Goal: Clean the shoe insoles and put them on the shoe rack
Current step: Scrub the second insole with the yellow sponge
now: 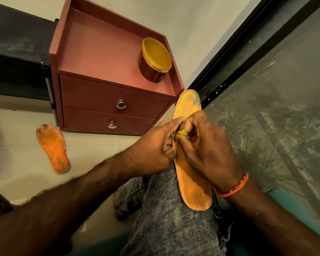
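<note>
An orange insole (192,185) lies along the person's knee in grey jeans (164,215), toe end pointing to 12 o'clock. Both hands meet over its middle: the left hand (153,148) grips the insole's edge, and the right hand (207,148), with an orange thread bracelet (235,187) at the wrist, pinches a small yellow cloth (182,133) against it. A second orange insole (53,148) lies on the floor at 9 o'clock. At 12 o'clock, a reddish drawer cabinet (107,100) carries a yellow-lidded tub (154,59).
</note>
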